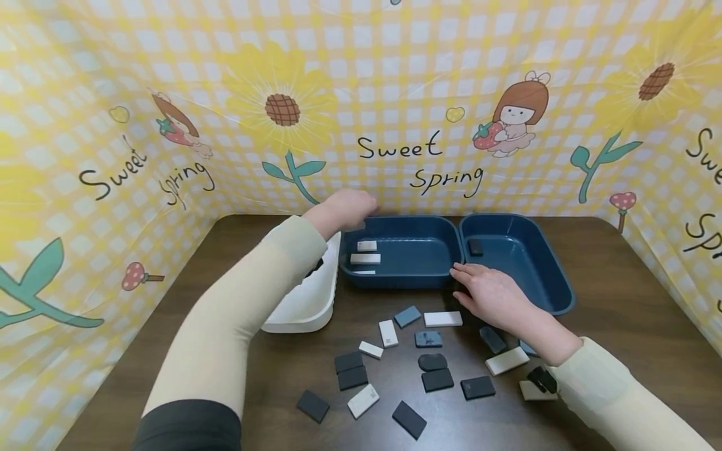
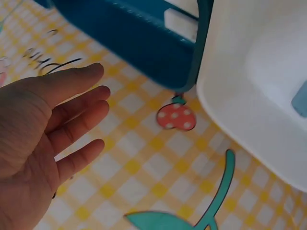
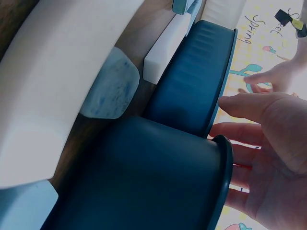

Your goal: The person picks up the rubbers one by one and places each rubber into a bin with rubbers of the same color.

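My left hand (image 1: 345, 210) hovers at the back left corner of the middle blue tray (image 1: 423, 255). In the left wrist view its fingers (image 2: 79, 122) reach out loosely with nothing between them. White blocks (image 1: 365, 259) lie inside that tray along its left side. My right hand (image 1: 496, 297) is over the front left corner of the right blue tray (image 1: 521, 250), fingertips beside the rims where both trays meet. It holds nothing in the right wrist view; whether it touches a rim I cannot tell. One dark block (image 1: 476, 247) lies in the right tray.
A white tray (image 1: 301, 322) stands left of the blue ones, partly hidden by my left arm; a grey-blue block (image 2: 300, 100) shows inside. Several white, blue and black blocks (image 1: 352, 378) are scattered over the brown table (image 1: 271, 382). A patterned cloth (image 1: 395, 94) hangs behind.
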Tool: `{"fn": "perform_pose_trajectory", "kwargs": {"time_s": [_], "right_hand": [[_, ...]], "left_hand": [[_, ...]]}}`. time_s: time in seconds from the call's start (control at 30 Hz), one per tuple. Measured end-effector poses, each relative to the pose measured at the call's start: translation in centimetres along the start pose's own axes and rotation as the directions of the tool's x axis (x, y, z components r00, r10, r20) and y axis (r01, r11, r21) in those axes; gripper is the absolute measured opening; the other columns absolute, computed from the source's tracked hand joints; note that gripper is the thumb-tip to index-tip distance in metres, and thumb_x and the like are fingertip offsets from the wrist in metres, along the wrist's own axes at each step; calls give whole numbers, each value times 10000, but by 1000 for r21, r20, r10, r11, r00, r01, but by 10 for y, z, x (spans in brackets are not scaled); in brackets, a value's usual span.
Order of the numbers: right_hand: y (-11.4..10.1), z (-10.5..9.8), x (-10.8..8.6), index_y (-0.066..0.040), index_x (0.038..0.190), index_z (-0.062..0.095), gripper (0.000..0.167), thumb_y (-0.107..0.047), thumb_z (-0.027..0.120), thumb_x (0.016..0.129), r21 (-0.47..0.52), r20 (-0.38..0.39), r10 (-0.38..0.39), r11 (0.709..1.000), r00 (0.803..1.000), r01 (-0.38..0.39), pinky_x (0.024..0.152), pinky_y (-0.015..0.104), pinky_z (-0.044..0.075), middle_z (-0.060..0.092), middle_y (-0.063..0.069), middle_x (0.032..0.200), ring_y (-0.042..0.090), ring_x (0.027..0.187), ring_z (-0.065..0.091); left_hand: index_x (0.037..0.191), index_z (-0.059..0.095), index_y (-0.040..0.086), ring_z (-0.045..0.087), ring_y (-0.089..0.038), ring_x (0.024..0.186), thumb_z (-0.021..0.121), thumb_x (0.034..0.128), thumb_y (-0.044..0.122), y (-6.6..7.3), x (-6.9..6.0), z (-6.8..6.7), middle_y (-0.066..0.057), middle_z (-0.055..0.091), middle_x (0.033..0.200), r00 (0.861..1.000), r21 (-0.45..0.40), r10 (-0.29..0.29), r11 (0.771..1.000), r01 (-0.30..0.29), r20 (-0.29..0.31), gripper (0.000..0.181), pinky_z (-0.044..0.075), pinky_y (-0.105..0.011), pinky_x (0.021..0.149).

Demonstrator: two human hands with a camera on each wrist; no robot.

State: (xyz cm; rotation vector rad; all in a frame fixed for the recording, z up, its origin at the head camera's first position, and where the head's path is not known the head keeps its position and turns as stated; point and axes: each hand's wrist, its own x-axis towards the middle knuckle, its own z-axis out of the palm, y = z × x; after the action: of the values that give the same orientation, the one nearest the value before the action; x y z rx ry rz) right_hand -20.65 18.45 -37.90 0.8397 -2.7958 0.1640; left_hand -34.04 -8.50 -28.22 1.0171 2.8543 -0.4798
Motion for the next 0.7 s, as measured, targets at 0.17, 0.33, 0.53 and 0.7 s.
{"fn": "perform_pose_trajectory", "kwargs": {"time_s": [0.17, 0.33, 0.53, 0.7], "right_hand": [[0, 0, 0, 31, 1235, 636, 448, -191, 746, 862, 7, -1, 5, 1000, 1000, -5, 880, 485, 497, 617, 200, 1246, 348, 1104, 610], [-2, 1, 0, 30, 1235, 636, 449, -192, 747, 862, 7, 1, 0, 1000, 1000, 0, 879, 482, 498, 617, 197, 1247, 346, 1105, 610], [-3, 0, -1, 31, 1242, 631, 452, -193, 743, 865, 7, 11, 18, 1000, 1000, -18, 892, 491, 488, 609, 200, 1260, 352, 1122, 599], [-3, -2, -1, 34, 1242, 629, 451, -192, 740, 867, 0, 12, 23, 1000, 1000, -23, 893, 495, 486, 607, 204, 1260, 357, 1124, 597]], "left_hand": [[1155, 662, 111, 624, -209, 955, 737, 877, 173, -3, -27, -1, -54, 672, 1086, 996, -59, 57, 996, -61, -66, 295, 498, -383, 846], [1169, 657, 118, 642, -195, 954, 727, 888, 203, -4, -61, 10, -55, 673, 1112, 988, -152, 86, 983, -105, -128, 302, 515, -389, 822], [1195, 651, 83, 645, -200, 964, 705, 903, 210, 9, -98, 22, -71, 674, 1124, 969, -223, 131, 958, -178, -211, 323, 517, -369, 832], [1170, 668, 76, 642, -168, 879, 687, 915, 272, 29, -113, 33, -48, 683, 1057, 946, -199, 167, 954, -226, -277, 322, 524, -347, 782]]}}
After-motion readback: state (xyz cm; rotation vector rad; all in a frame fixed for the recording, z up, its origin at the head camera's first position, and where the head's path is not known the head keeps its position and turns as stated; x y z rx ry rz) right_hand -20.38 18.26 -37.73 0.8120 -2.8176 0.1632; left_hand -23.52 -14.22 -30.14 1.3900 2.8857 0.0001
